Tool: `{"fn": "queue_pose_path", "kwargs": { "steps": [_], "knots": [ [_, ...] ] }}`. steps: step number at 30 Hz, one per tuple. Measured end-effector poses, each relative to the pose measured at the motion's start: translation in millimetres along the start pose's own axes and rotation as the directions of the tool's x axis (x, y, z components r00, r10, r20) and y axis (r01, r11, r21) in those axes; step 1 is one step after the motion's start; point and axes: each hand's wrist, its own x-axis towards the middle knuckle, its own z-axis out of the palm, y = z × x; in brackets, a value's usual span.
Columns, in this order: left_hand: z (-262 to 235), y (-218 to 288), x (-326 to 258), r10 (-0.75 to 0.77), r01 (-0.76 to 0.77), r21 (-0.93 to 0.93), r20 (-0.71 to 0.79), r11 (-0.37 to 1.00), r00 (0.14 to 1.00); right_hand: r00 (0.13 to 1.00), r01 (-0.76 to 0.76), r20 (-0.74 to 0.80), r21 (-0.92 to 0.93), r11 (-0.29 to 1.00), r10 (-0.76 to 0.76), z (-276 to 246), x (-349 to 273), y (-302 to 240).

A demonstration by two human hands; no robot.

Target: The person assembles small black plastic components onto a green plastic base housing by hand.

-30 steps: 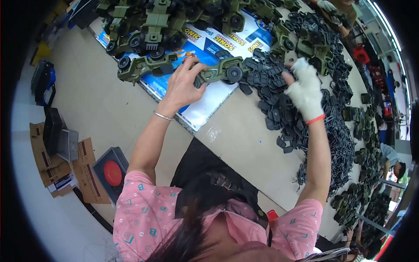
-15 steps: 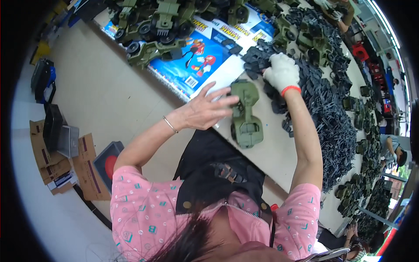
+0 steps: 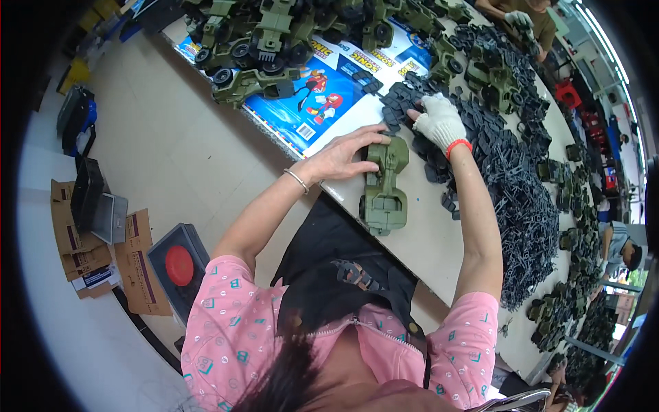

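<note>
A green toy military vehicle body (image 3: 386, 209) lies on the near part of the table, lengthwise toward me. My bare left hand (image 3: 336, 156) closes round its far end, with the thumb on the near side and the fingers over the far edge. Beyond it to the right, my right hand (image 3: 441, 125), in a white glove with an orange-red cuff, is over loose flat black plastic parts (image 3: 401, 103). Its fingers are curled inward, and what they hold, if anything, is hidden.
Several green toy vehicles with black wheels (image 3: 274, 34) crowd the far left, beside printed blue-and-white sheets (image 3: 281, 113). A heap of thin dark parts (image 3: 525, 226) covers the right. A grey bin with a red disc (image 3: 180, 264) stands left. Another person's gloved hand (image 3: 519, 20) works across the table.
My left hand has gone from open fingers beside the green vehicle to gripping its far end. My right hand has shifted slightly left, its fingers curling in over the black parts.
</note>
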Motion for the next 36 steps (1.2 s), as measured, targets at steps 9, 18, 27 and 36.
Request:
{"fn": "queue_pose_path", "kwargs": {
  "steps": [9, 18, 27, 36],
  "knots": [
    [7.4, 0.3, -9.9, -0.013, 0.013, 0.002, -0.016, 1.000, 1.000, 0.998, -0.017, -0.055, -0.050, 0.999, 0.014, -0.6, -6.2, -38.7],
    [0.4, -4.4, -8.5, -0.001, 0.003, -0.047, 0.045, 0.999, 0.999, 0.998, -0.065, 0.023, -0.002, 0.998, 0.065, 1.4, 12.5, -32.4],
    [-1.7, -11.1, 1.0, 0.017, -0.010, -0.105, 0.063, 0.994, 0.998, 0.986, 0.026, -0.132, 0.711, 0.703, 0.098, -8.0, -64.0, 11.9],
    [31.7, -13.8, 33.3, 0.136, -0.110, -0.189, 0.128, 0.976, 0.982, 0.966, -0.116, 0.059, 0.970, 0.216, 0.251, 37.0, -163.6, 12.4]
  ]
}}
